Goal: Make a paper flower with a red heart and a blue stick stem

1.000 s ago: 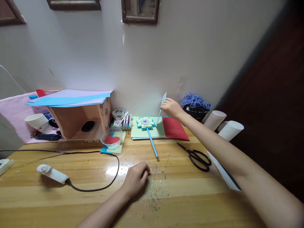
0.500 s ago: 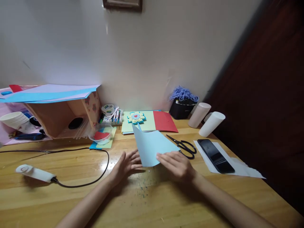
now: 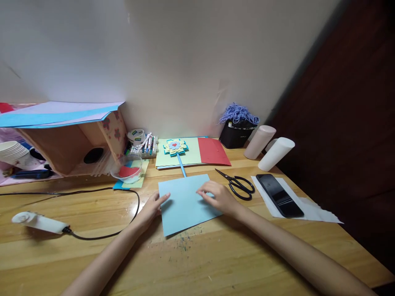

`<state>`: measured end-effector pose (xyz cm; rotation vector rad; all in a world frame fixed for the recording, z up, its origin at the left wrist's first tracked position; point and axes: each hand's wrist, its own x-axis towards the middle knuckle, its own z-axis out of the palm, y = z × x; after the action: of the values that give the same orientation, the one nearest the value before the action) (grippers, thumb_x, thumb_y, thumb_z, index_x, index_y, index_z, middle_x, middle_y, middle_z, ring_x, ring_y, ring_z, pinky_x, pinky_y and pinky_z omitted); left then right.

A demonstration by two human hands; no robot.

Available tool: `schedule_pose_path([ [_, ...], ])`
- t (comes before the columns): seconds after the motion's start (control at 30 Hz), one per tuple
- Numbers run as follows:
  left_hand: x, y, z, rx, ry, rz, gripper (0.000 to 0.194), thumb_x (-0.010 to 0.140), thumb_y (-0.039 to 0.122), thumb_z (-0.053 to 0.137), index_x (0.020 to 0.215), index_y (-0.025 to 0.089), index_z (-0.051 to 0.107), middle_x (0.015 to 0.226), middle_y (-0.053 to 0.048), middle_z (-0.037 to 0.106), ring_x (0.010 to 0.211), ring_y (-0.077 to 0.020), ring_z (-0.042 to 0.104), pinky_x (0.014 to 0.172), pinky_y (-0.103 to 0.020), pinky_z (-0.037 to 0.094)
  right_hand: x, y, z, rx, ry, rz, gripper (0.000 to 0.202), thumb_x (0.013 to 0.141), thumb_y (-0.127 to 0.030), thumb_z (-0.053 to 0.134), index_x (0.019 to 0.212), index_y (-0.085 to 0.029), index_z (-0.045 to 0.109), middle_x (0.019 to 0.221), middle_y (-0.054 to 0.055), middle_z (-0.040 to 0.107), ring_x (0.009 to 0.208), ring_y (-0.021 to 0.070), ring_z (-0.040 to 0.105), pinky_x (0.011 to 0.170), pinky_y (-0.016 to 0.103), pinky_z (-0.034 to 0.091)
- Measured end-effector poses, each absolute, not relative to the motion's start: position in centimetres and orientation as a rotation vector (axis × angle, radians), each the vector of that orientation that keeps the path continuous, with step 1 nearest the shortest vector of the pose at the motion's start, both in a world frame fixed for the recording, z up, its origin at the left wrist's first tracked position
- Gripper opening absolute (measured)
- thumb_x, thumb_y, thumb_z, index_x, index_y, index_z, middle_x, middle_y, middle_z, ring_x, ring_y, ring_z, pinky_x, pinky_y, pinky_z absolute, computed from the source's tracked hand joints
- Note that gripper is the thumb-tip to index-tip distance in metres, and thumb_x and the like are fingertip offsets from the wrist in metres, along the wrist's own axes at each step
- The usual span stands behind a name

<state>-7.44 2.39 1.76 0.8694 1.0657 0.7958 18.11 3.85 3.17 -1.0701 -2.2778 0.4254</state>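
Note:
A light blue paper sheet (image 3: 185,205) lies nearly flat on the wooden table, its near left corner slightly raised. My left hand (image 3: 152,209) grips its left edge, thumb on top and fingers beneath. Over the right part of the sheet is my right hand (image 3: 217,197), fingers bent and apart, holding nothing. Behind the sheet, a layered paper flower (image 3: 175,146) with a blue stem (image 3: 181,165) rests on a stack of coloured paper (image 3: 191,152). Black scissors (image 3: 237,184) lie just right of my right hand.
On the right are a phone (image 3: 279,195) on white paper, two white rolls (image 3: 276,154) and a black holder with yarn (image 3: 237,127). Markers (image 3: 146,146), a clear bowl (image 3: 127,169), an open box (image 3: 74,144) and a corded white device (image 3: 40,222) stand or lie left.
The blue sheet has come down from a tilted, curved position to lie nearly flat. My left hand has taken its left edge. My right hand has let go and lifted, fingers now bent.

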Motion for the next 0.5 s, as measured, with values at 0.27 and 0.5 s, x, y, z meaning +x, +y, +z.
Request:
schedule_pose_path([
  [0.27,-7.6,2.5,0.9,1.126,1.156,0.746,0.047,0.067,0.027,0.065,0.111,0.014,0.054,0.1,-0.008,0.066,0.085,-0.0219,0.06,0.069,-0.027,0.045,13.1,12.4,2.3,-1.706,-1.992,0.78,0.029,0.073,-0.043,0.055,0.066,-0.016,0.065,0.063,0.001,0.061,0.059,0.0125,0.053,0.052,0.022,0.034],
  [0.5,-9.3,3.8,0.0,1.045,1.244,0.934,0.031,0.061,0.027,0.065,0.09,0.014,0.061,0.084,-0.005,0.067,0.076,-0.0212,0.061,0.067,-0.028,0.046,13.7,16.0,2.2,-1.765,-1.992,0.805,0.023,0.071,-0.033,0.056,0.059,-0.015,0.064,0.053,0.001,0.06,0.051,0.0109,0.052,0.046,0.019,0.034],
])
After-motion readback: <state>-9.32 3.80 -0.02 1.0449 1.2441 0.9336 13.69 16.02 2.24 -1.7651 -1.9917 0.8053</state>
